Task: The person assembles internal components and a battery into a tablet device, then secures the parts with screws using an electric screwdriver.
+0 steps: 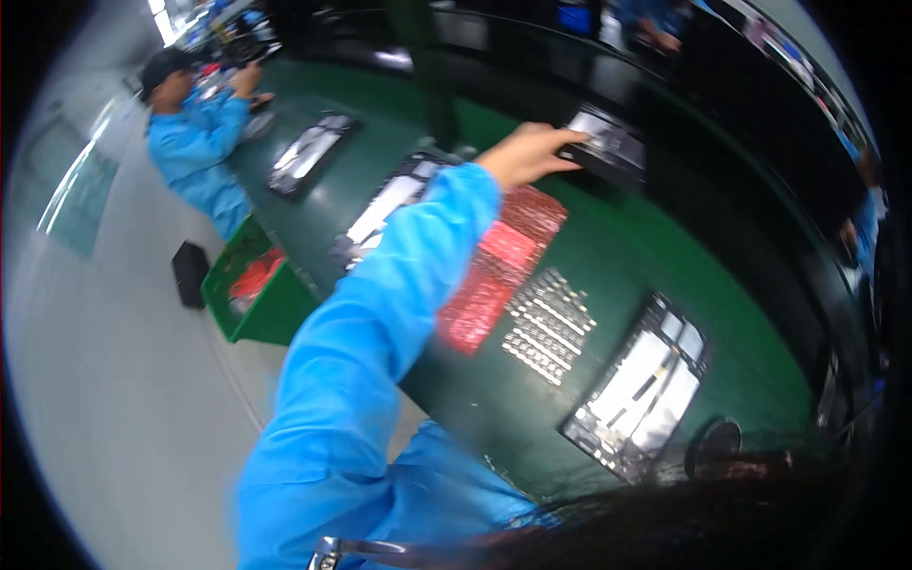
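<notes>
My left arm, in a blue sleeve, reaches across the green bench. At its far side my left hand pinches the near edge of a dark, boxy stack with a bright silver top; its exact kind is blurred. Below the hand lies red bubble wrap. Beside that, rows of small metallic parts are laid out. An opened tablet, its silvery battery packs bared, rests at the near right. Another opened tablet is partly covered by my sleeve. My right hand is out of view.
A third opened tablet lies farther left on the bench. Beside the bench stands a green bin with red material, near a black box. A co-worker in blue sits at the far left. Dark strands cover the lower right.
</notes>
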A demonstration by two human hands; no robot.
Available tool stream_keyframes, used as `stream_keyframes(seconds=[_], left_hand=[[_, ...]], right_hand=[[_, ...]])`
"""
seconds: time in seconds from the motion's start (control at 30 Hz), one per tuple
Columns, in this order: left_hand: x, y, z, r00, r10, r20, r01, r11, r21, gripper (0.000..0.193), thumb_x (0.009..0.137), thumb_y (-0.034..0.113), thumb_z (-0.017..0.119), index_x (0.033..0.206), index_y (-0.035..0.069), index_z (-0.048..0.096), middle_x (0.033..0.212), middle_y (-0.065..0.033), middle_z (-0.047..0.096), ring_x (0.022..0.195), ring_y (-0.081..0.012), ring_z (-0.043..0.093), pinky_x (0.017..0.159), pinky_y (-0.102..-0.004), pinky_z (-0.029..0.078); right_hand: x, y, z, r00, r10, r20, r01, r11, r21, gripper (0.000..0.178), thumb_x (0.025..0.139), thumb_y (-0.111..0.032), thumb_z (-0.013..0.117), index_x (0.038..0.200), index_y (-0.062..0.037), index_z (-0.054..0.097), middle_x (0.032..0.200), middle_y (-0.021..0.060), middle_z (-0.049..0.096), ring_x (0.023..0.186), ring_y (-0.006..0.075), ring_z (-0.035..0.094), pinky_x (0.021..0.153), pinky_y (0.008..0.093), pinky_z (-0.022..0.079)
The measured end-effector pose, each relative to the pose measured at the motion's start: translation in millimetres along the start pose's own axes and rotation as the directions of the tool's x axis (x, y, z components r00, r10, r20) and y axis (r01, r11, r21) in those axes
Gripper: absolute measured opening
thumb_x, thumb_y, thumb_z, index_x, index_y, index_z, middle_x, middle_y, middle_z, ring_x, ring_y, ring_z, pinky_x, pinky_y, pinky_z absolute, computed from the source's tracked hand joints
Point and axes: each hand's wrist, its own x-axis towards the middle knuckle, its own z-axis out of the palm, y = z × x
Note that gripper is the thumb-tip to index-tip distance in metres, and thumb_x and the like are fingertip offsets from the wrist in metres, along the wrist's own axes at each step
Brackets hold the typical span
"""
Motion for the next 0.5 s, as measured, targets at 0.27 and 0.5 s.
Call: stream_keyframes(seconds=[0.27,0.5], left_hand=[[-164.7,82.7,16.2,0.978,-0.124,-0.165,0.102,0.985,-0.141,0.056,0.096,0.009,0.070,0.145,-0.005,0.047,0.129,-0.0157,0.062,0.108,-0.0253,0.067,0.091,-0.0396,0.060],[-338.8,120.6,-49.7,0.902,-0.079,-0.424,0.081,0.997,-0.013,0.043,0.103,0.010,0.058,0.142,-0.006,0.050,0.132,-0.0145,0.065,0.117,-0.0226,0.066,0.102,-0.0403,0.056]], right_hand=[[23.1,34.9,16.8,0.993,0.050,0.103,-0.057,0.996,0.071,0.043,0.107,-0.026,0.048,0.138,0.0032,0.045,0.065,-0.0021,0.039,0.052,0.0062,0.034,0.049,0.0222,0.030],[17.1,38.5,3.1,0.998,0.032,0.061,-0.034,0.999,0.031,0.043,0.108,-0.027,0.046,0.138,0.0045,0.044,0.064,-0.0019,0.038,0.052,0.0063,0.034,0.050,0.0220,0.029]])
